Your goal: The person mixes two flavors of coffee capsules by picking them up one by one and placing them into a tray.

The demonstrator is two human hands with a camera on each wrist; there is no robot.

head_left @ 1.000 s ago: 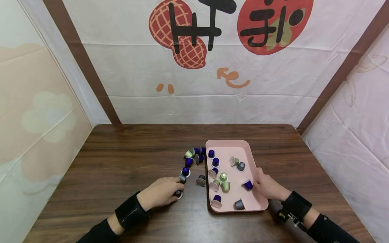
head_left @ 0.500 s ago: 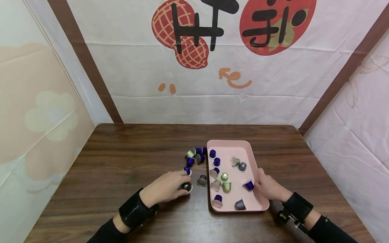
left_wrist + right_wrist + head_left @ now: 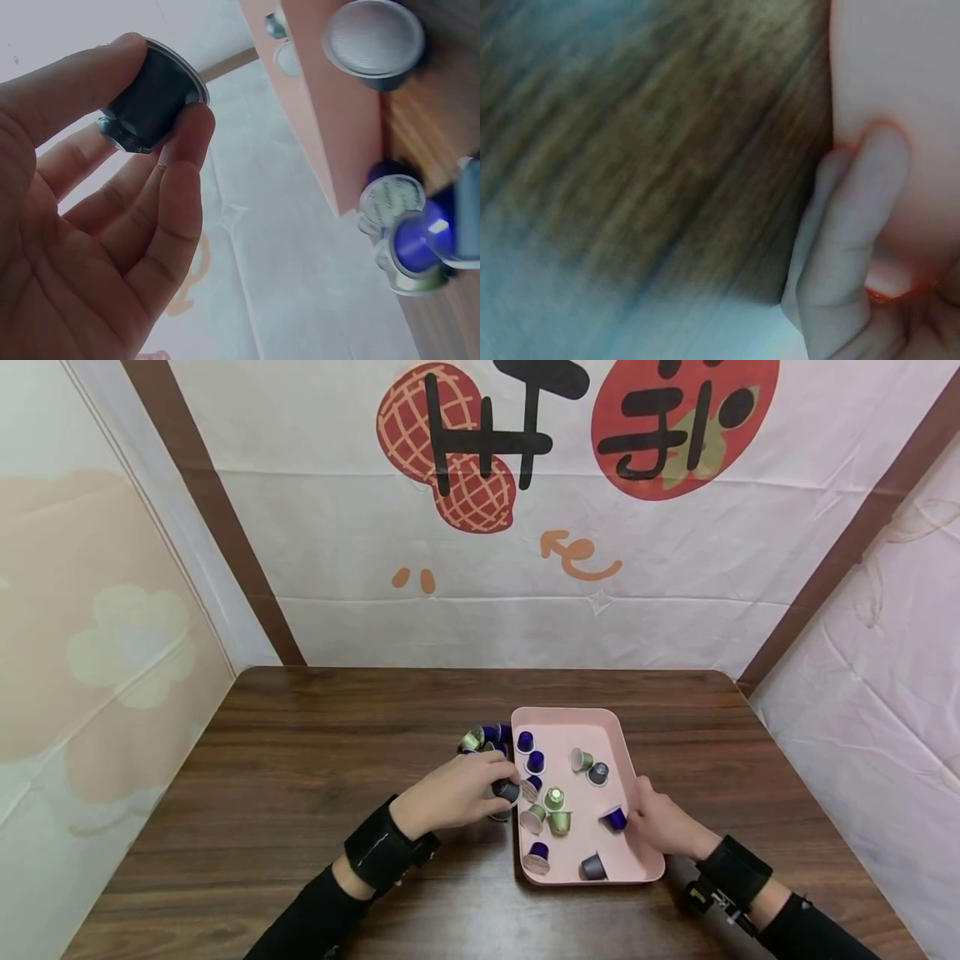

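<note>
Within the left grip (image 3: 456, 790), fingertips (image 3: 193, 127) pinch a dark capsule (image 3: 152, 99).

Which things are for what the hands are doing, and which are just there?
Probably for the job:
dark capsule in the grip of the left hand
pink tray, held by the right hand
capsules in the tray
loose capsules beside the tray

Probably just there:
printed wall cloth
black wristbands
</note>
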